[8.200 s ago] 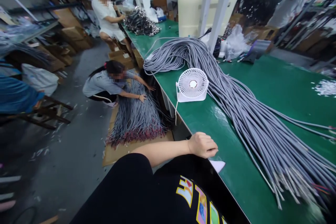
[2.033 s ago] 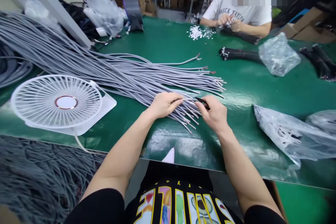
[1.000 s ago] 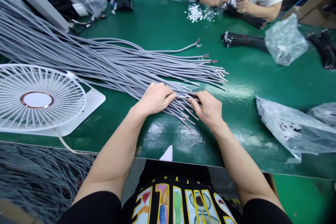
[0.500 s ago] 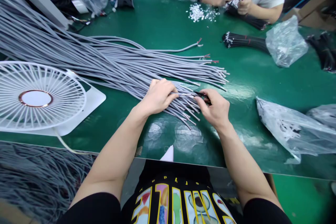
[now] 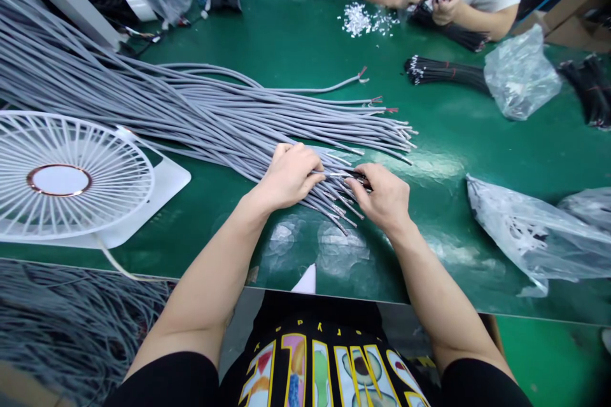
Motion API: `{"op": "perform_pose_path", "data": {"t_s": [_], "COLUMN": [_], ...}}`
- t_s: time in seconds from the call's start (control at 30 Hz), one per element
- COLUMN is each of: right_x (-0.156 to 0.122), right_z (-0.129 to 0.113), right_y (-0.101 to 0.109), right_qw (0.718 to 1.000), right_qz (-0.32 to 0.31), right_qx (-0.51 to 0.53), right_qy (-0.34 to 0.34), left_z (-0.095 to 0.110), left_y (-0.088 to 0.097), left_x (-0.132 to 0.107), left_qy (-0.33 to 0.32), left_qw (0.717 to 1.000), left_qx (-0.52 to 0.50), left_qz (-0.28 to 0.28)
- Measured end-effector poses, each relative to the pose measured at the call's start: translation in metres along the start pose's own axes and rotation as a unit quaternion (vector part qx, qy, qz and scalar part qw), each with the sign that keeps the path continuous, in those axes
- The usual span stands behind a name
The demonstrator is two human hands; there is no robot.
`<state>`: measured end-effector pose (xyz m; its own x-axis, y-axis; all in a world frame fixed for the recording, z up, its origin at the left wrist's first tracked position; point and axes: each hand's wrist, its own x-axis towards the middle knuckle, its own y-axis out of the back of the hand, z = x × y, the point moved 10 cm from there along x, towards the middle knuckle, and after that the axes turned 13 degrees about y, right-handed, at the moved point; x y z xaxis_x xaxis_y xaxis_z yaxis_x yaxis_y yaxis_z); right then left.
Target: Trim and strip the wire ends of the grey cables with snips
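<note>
My left hand (image 5: 294, 175) is closed, thumb against fingers, on a grey cable near its stripped, silvery end (image 5: 338, 173). The cable lies over the near side of a large bundle of grey cables (image 5: 214, 121). Just right of it, my right hand (image 5: 384, 194) is closed on a small black pointed tool (image 5: 358, 175). Its tip is at the cable end; the fingers hide most of the tool. Below both hands, several cable ends with braided shield showing (image 5: 344, 203) fan out over the green table.
A white fan (image 5: 71, 175) stands at the left. More grey cables (image 5: 71, 324) lie below the table edge. Clear plastic bags (image 5: 539, 235) are at the right. Across the table (image 5: 296, 32), a person's hands (image 5: 436, 0) work near white scraps (image 5: 358, 20) and black cable bundles (image 5: 449, 73).
My right hand has moved a little left with the black tool, closer to my left hand. My left hand stays on the cable. The other person's hands have shifted slightly.
</note>
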<state>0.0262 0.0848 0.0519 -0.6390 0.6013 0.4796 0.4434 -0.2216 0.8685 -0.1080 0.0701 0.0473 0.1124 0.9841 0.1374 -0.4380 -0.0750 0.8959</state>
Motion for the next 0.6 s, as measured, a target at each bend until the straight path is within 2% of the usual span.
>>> {"op": "perform_pose_path", "data": {"t_s": [0.2, 0.37, 0.47, 0.6], "right_x": [-0.001, 0.001, 0.001, -0.001], "right_z": [0.000, -0.015, -0.010, 0.005], "right_y": [-0.006, 0.010, 0.016, 0.013], "right_qw": [0.997, 0.987, 0.989, 0.998], "right_qz": [0.010, 0.058, 0.063, 0.038], "right_qx": [0.066, 0.149, 0.133, 0.055], "right_qy": [-0.029, -0.001, -0.001, -0.006], "left_z": [0.001, -0.002, -0.004, -0.005], "left_y": [-0.003, -0.011, -0.011, -0.007], "left_x": [0.001, 0.003, 0.004, 0.003], "left_qy": [-0.004, 0.004, 0.016, 0.019], "left_qw": [1.000, 0.999, 0.999, 1.000], "left_qx": [0.012, 0.026, 0.017, 0.007], "left_qz": [-0.009, -0.023, -0.024, -0.015]}}
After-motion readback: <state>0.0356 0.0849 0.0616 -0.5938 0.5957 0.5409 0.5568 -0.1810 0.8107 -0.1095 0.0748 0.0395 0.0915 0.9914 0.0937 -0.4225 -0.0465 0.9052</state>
